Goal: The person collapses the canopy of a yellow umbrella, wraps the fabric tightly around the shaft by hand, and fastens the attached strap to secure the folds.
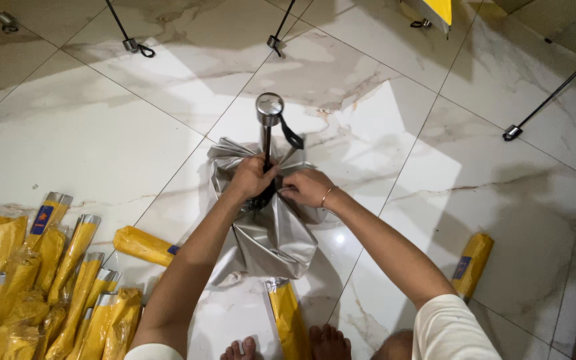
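Observation:
A folding umbrella [271, 230] with a silver lining stands collapsed and upside down on the marble floor, its round silver handle [269, 107] pointing up at me with a black wrist strap hanging off it. My left hand [251, 177] grips the gathered fabric around the shaft. My right hand [308, 188], with a thin bracelet on the wrist, pinches the fabric on the other side of the shaft. A yellow umbrella sleeve [288, 320] lies under the canopy near my bare feet.
A pile of several yellow sleeved umbrellas [41, 287] lies at the lower left, one more [145, 245] beside my left arm and another [471, 263] at the right. Thin metal umbrella shafts [548, 100] reach in from the top and right edges.

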